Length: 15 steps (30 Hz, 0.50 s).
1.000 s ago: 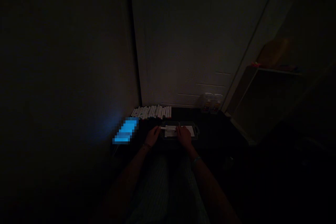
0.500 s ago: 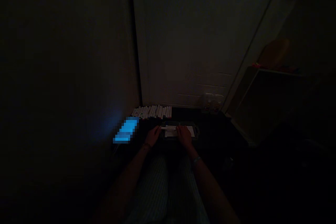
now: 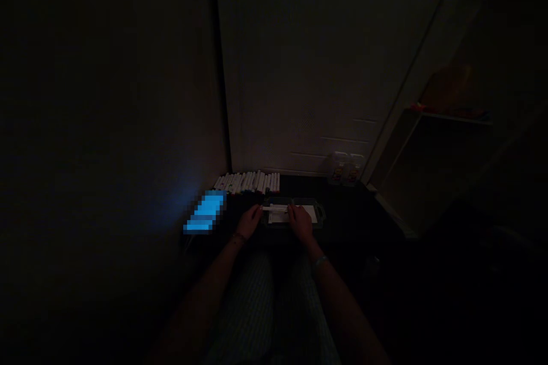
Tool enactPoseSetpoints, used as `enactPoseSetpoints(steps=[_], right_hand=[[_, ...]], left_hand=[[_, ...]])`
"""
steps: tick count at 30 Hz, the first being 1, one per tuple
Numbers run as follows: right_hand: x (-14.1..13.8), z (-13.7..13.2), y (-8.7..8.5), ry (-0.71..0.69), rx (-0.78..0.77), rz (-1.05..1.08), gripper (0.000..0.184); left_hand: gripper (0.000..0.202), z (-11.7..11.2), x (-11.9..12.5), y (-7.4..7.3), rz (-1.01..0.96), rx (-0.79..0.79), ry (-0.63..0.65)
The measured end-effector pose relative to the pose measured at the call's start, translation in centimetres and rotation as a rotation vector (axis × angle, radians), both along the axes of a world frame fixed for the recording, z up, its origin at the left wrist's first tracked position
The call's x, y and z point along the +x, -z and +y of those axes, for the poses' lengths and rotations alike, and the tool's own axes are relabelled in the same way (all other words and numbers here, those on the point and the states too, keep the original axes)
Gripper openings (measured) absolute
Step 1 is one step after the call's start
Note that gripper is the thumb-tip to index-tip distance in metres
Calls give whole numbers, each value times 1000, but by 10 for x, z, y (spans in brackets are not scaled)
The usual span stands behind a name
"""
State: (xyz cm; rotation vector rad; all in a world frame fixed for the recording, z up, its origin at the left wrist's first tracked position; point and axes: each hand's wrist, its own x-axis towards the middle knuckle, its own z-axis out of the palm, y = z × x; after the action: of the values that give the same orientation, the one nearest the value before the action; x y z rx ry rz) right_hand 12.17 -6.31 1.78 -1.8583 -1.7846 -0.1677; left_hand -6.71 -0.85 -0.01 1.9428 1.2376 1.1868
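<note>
A slim white marker (image 3: 274, 209) lies crosswise between my two hands, above a clear plastic tray (image 3: 321, 214). My left hand (image 3: 249, 220) pinches the marker's left end at the tray's left side. Closed on the other end is my right hand (image 3: 301, 222), over the tray's middle. Under the marker, white paper or a white card (image 3: 309, 214) lies in the tray. The room is very dark, so fingertips and any print on the marker are hard to make out.
A row of several white markers (image 3: 248, 182) lies along the wall behind. On the left a pixelated bright blue screen (image 3: 205, 213) glows. Two clear packages (image 3: 346, 169) stand at the back right. A shelf unit (image 3: 449, 116) is farther right.
</note>
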Motion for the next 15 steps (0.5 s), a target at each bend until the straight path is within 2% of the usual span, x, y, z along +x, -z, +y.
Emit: enactPoseSetpoints(steps=[7,15], right_hand=[[0,1,0,0,28,27,39],[1,-1,-4,-55,68,115,37]], left_hand=[[36,-2,0,-4,-2,-24,36],[38,0,0,-1,-22,-38,2]])
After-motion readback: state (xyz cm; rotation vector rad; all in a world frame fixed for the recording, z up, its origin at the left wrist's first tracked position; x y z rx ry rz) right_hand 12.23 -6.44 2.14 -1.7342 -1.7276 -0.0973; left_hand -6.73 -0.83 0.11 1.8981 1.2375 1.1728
